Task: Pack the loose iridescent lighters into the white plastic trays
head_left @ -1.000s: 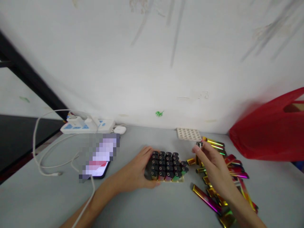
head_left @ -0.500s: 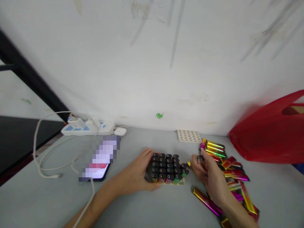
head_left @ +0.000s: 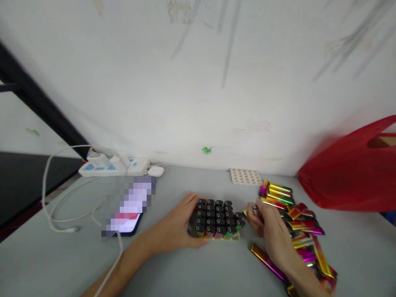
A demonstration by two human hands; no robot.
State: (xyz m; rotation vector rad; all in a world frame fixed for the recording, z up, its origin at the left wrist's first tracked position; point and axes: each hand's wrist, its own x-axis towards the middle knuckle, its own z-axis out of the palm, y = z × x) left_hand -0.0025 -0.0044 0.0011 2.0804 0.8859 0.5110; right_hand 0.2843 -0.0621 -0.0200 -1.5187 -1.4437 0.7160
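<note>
In the head view, my left hand [head_left: 182, 222] grips the left side of a pale tray [head_left: 235, 236], thumb at the near side. Slim lighters [head_left: 219, 215] with black tops and small round nozzles stand upright in it in close rows; the two at the right edge lean a little. Just right of the tray, my right hand [head_left: 262, 218] is closed on a single lighter [head_left: 255, 208]; only its top end shows between the fingers. Shiny red, gold and magenta lighters [head_left: 305, 227] lie in a loose pile beside and under my right forearm.
A white perforated tray [head_left: 246, 176] lies against the wall. To the right stands a red bag [head_left: 349, 173]. On the left are a phone [head_left: 133, 206] with a blurred screen, a white power strip [head_left: 136, 166], a white charger case [head_left: 156, 171] and a looping white cable [head_left: 46, 181].
My right hand has moved slightly left, towards the tray, with the lighter turned in its fingers. My left hand and the tray stay about where they were.
</note>
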